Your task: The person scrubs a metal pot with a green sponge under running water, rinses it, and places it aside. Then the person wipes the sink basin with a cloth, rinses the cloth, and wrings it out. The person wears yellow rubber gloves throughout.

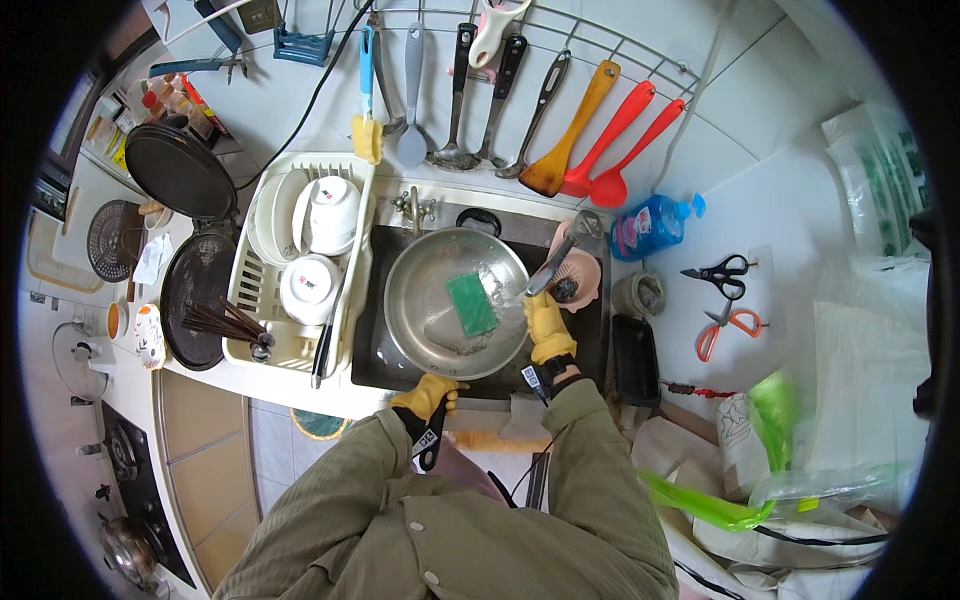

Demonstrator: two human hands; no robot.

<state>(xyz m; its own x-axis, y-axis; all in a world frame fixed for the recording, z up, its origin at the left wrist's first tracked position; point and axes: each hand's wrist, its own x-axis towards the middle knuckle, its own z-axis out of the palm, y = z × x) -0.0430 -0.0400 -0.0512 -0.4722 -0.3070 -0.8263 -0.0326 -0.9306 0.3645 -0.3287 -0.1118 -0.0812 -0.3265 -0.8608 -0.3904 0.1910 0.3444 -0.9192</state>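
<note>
A stainless steel frying pan [420,300] rests over the dark sink basin [379,364], with a green scouring pad [472,304] lying flat in it. Water glistens on the pan's right side. My left hand [429,395], in a yellow work glove, grips the pan's black handle [430,450] at the near rim; the handle's end shows below my wrist. Also gloved in yellow, my right hand [550,326] is closed at the lower end of a grey tap spout [555,266], over the pan's right rim. Its fingertips are partly hidden.
Left of the sink stands a cream dish rack [247,300] with white bowls [334,217]. A pink strainer [589,281] holding a steel wool scrubber [562,289] sits right, near a blue detergent bottle [649,229]. Utensils, including a wooden turner [574,135], hang behind. An open electric griddle [199,300] stands far left.
</note>
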